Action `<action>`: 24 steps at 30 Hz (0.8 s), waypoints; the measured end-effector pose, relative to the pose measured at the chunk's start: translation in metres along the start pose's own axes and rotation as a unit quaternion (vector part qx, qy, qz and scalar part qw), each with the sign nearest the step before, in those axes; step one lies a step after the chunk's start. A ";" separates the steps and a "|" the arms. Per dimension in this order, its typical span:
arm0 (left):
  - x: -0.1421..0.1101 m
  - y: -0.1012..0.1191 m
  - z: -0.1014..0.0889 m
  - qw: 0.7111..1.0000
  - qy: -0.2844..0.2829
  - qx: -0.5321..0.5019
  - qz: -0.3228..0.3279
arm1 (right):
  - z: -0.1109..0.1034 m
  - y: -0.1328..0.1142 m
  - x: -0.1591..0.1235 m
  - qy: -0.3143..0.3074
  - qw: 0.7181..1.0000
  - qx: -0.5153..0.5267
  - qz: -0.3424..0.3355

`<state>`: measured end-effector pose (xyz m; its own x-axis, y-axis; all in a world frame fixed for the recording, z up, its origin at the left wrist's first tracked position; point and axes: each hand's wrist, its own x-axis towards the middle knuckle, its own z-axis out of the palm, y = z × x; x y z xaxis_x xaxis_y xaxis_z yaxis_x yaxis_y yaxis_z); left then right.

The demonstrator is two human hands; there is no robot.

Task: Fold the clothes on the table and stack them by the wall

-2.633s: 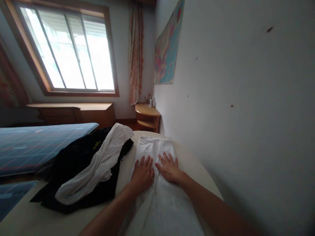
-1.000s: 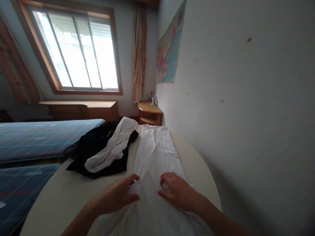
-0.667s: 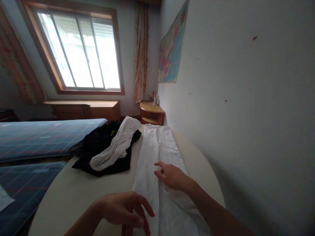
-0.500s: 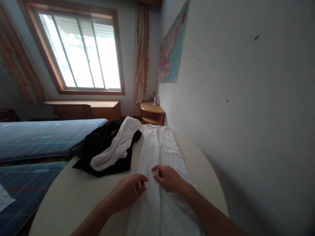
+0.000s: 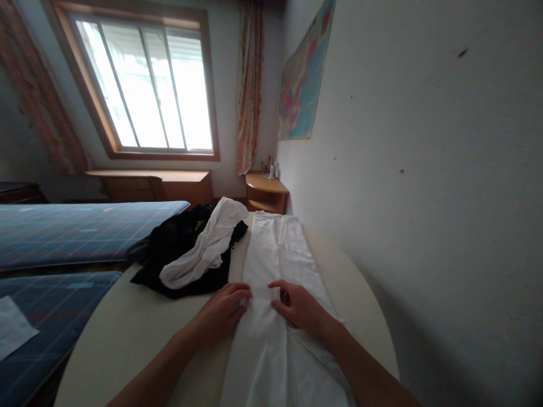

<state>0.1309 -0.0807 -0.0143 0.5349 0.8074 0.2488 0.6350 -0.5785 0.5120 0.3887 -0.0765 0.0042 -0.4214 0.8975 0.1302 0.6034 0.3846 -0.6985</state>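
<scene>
A pair of white trousers (image 5: 263,260) lies lengthwise on a round cream table (image 5: 139,345), with a seam down the middle and creases toward the near end. My left hand (image 5: 224,311) rests at the left edge of the trousers, fingers curved and thumb apart from them. On the right half, my right hand (image 5: 299,305) touches the cloth, its thumb and forefinger spread in a C shape. Nothing shows between the fingers of either hand. Left of the trousers lies black clothing (image 5: 173,237) with a crumpled white garment (image 5: 207,243) on top.
A white wall (image 5: 416,237) rises close along the table's right side. Blue plaid mattresses (image 5: 85,237) stand to the left, one with a white sheet of paper (image 5: 14,328) on it. Beyond are a wooden desk (image 5: 186,178) and a corner shelf (image 5: 267,183) under a window.
My left hand has moved slightly forward, to the left edge of the trousers. My right hand stays over much the same spot. The view has shifted a little.
</scene>
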 end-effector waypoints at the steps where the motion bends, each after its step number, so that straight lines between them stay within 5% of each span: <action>1: 0.000 0.000 -0.001 1.000 -0.002 0.005 0.000 | 0.000 0.000 0.000 -0.003 1.000 -0.002 -0.002; 9: -0.001 0.011 -0.011 0.994 -0.023 0.107 -0.012 | -0.005 -0.009 -0.003 0.045 0.985 -0.154 -0.068; 13: 0.001 0.013 -0.013 0.988 -0.025 0.148 -0.032 | 0.002 -0.043 -0.021 -0.078 0.954 -0.178 -0.227; 16: 0.002 0.011 -0.012 0.988 -0.017 0.151 -0.036 | 0.026 -0.060 -0.039 -0.163 0.901 -0.185 -0.358; 19: 0.002 0.008 -0.012 0.990 -0.009 0.142 -0.027 | 0.060 -0.054 -0.050 -0.149 0.855 -0.246 -0.431; 24: 0.002 0.007 -0.013 0.992 -0.005 0.126 -0.018 | 0.099 -0.029 -0.053 -0.079 0.856 -0.295 -0.418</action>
<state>0.1293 -0.0818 0.0006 0.5143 0.8272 0.2265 0.7718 -0.5616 0.2984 0.3265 -0.1566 -0.0519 -0.9306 0.2338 0.2817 0.2645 0.9614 0.0758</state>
